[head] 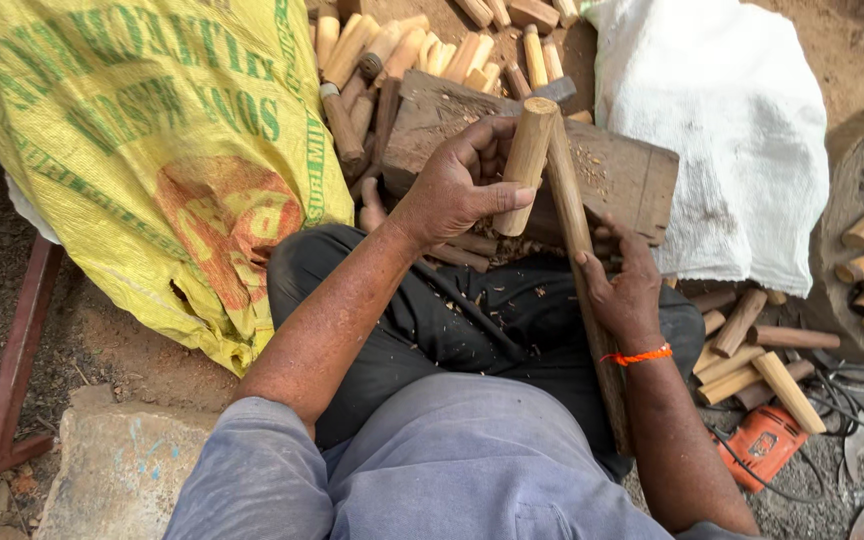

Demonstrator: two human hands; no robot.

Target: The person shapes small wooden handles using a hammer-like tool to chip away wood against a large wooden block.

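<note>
A short wooden peg [526, 165] is gripped upright in the closed left hand [462, 180], just beside the long tool handle [582, 270] clasped by the right hand [624, 285].

Big yellow woven plastic sack [152, 150] w/ green lettering & orange-red emblem is filling upper left of frame, bulging, lying slanted. White woven sack [722, 130] is sitting upper right, plain, rumpled.
</note>
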